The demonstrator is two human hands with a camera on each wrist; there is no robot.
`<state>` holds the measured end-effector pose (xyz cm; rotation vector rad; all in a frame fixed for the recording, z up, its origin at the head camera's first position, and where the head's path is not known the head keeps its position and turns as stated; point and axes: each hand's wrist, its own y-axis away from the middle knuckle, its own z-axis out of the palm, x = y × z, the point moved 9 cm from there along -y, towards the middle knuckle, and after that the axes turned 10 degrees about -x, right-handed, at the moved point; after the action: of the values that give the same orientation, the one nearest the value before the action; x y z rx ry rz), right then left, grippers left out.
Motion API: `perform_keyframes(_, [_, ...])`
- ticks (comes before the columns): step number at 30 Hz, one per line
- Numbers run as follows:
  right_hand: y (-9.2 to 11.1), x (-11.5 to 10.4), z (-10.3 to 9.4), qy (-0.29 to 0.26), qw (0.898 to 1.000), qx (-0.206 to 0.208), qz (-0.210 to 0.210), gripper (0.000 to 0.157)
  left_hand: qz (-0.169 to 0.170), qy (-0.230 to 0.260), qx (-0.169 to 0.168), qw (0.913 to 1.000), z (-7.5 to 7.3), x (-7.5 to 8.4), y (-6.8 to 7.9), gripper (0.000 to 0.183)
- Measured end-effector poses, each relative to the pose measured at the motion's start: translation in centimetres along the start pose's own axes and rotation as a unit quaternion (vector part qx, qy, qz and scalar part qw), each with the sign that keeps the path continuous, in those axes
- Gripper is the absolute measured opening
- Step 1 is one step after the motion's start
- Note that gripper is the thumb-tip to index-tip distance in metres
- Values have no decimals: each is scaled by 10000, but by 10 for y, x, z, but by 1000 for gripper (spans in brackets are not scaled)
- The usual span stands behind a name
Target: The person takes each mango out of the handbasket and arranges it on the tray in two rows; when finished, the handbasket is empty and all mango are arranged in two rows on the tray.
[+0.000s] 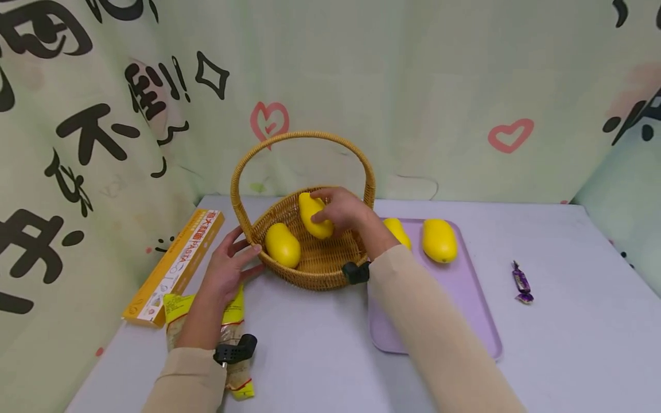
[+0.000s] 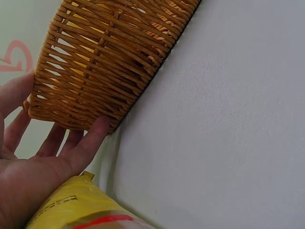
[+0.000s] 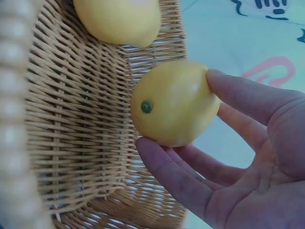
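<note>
The right hand (image 1: 345,213), parted to fruit width, is pinching a yellow mango (image 1: 310,215) between thumb and fingertips. The smooth mango is probably proving firm, light and slightly slippery, its rounded middle offering the surest hold. Beneath this hand, the basket (image 1: 315,280) is standing; leftward, the left hand (image 1: 225,272), fingers spread, is touching its end.

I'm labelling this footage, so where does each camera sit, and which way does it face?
Head: worn on the head, facing forward and down at the basket and tray; both sleeves, left hand and right hand show.
Left wrist: on that wrist, facing the basket's outer side; the left hand shows touching it.
Right wrist: on that wrist, facing into the basket; the right hand shows holding a yellow fruit.
Shared: head and right wrist both show that fruit.
</note>
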<state>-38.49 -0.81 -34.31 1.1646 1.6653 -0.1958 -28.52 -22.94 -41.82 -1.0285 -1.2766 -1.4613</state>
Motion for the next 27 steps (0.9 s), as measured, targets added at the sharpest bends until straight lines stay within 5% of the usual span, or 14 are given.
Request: perform_keyframes(27, [74, -10, -7, 588, 9974, 263, -311, 58, -54, -30, 50, 10000, 1, 1, 1, 77])
